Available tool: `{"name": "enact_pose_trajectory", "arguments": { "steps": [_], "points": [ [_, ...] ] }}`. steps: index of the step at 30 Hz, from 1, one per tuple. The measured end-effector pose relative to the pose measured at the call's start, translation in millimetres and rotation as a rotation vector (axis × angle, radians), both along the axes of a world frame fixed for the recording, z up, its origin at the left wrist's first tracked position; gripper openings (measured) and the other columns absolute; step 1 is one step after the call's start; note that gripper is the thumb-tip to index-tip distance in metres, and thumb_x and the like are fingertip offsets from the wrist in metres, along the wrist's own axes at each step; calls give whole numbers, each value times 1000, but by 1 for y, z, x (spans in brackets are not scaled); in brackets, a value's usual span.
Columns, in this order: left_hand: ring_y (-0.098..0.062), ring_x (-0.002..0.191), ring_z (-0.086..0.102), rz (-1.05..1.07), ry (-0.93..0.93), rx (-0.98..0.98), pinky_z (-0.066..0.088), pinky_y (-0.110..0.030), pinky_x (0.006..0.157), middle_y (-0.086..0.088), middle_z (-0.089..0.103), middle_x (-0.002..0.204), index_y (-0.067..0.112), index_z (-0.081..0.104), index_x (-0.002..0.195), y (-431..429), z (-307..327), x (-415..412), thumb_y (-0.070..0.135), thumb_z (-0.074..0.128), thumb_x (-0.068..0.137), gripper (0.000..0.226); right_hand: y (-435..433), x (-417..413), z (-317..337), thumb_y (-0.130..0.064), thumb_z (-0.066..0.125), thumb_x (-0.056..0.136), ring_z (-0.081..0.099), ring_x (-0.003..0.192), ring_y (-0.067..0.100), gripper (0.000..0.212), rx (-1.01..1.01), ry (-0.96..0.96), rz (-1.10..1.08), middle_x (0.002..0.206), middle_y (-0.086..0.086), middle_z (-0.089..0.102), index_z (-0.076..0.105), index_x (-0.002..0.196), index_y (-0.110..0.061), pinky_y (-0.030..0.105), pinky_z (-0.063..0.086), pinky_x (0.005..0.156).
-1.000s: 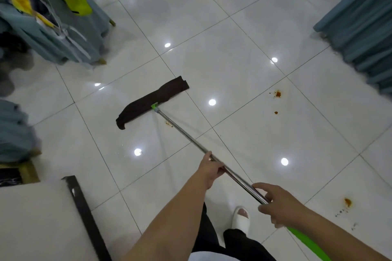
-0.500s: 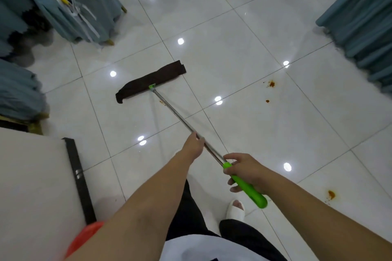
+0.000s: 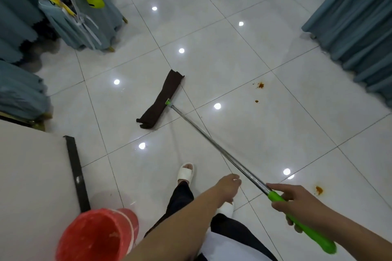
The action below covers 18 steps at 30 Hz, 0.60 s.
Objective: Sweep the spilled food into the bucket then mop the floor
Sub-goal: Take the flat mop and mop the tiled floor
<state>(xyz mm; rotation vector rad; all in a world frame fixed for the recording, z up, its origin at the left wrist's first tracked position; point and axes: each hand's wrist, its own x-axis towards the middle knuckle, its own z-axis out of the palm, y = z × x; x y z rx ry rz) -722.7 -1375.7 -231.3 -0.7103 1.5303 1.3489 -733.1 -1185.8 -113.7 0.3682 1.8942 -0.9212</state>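
R hand (image 3: pixel 297 203) is clamped on mop (image 3: pixel 212 146) grip; L hand (image 3: pixel 228 184) hangs free, fingers loosely apart. Mop head lies flat on floor (image 3: pixel 244 65), orange stains (image 3: pixel 260 85) well apart.

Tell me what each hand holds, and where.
Right hand grips the steel-shafted flat mop by its green plastic handle; left hand holds nothing.

The flat dark-brown cloth mop head (image 3: pixel 160 100) lay on the white tiled floor (image 3: pixel 233 55); orange food spots (image 3: pixel 260 85) sat to its right; the red plastic bucket (image 3: pixel 95 237) stood nearer, at left.
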Motion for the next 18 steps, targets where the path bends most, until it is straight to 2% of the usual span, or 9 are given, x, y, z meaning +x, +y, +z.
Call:
{"name": "enact_pose_trajectory", "arguments": {
  "steps": [2, 4, 6, 8, 10, 12, 13, 16, 18],
  "points": [
    [-25, 97, 56, 199, -67, 56, 53, -47, 96, -10, 55, 130, 16, 50, 125, 0, 2, -3, 29, 43, 96, 32, 13, 5, 10, -2, 62, 91, 54, 49, 24, 47, -32, -31, -30, 94, 21, 60, 60, 128, -31, 30, 44, 46],
    [-25, 97, 58, 357, -112, 119, 53, -45, 95, -10, 55, 127, 19, 47, 118, -12, 0, -15, 37, 44, 97, 27, 24, 9, 16, 0, 62, 91, 50, 49, 26, 45, -57, -76, -89, 90, 23, 59, 63, 124, -30, 30, 40, 46],
    [-26, 104, 58, 418, -106, 204, 54, -44, 93, -10, 53, 127, 22, 45, 120, -25, 1, -28, 41, 47, 98, 30, 32, 9, 17, -2, 65, 90, 48, 47, 25, 41, -63, -95, -115, 83, 21, 63, 67, 122, -28, 29, 37, 47],
    [-27, 103, 58, 429, -97, 232, 55, -45, 91, -12, 50, 129, 22, 46, 118, -34, 3, -38, 35, 53, 97, 25, 28, 7, 13, -2, 67, 90, 46, 46, 23, 38, -52, -87, -110, 73, 15, 68, 69, 120, -24, 27, 37, 47],
    [-28, 100, 58, 399, -86, 222, 56, -44, 88, -13, 48, 130, 20, 41, 132, -39, -1, -41, 23, 57, 96, 39, 14, 3, 3, 2, 66, 88, 43, 45, 22, 39, -39, -79, -124, 70, 15, 70, 71, 119, -21, 26, 36, 46],
    [-26, 95, 58, 347, -73, 193, 57, -43, 87, -7, 53, 118, 25, 26, 148, -45, -11, -44, 14, 56, 95, 61, -12, -1, -9, 5, 65, 88, 43, 42, 21, 42, -44, -89, -145, 75, 20, 68, 70, 122, -19, 27, 35, 46],
    [-24, 94, 58, 339, -74, 171, 58, -41, 85, -5, 53, 114, 29, 20, 151, -51, -14, -46, 13, 53, 97, 65, -27, -4, -16, 4, 64, 89, 43, 42, 22, 43, -52, -107, -161, 80, 23, 66, 68, 124, -19, 27, 34, 45],
    [-23, 93, 58, 435, -87, 48, 58, -38, 82, -5, 51, 120, 39, 19, 152, -85, -30, -65, 16, 43, 101, 61, -84, -24, -37, 4, 61, 91, 44, 45, 24, 47, -90, -140, -197, 85, 23, 59, 62, 131, -19, 27, 35, 44],
    [-20, 84, 56, 481, -48, -30, 55, -41, 85, -3, 52, 110, 38, 23, 152, -121, -39, -83, 18, 43, 102, 57, -126, -44, -49, 2, 60, 91, 45, 48, 24, 48, -133, -140, -192, 84, 21, 59, 58, 134, -20, 27, 36, 44]
  ]
}}
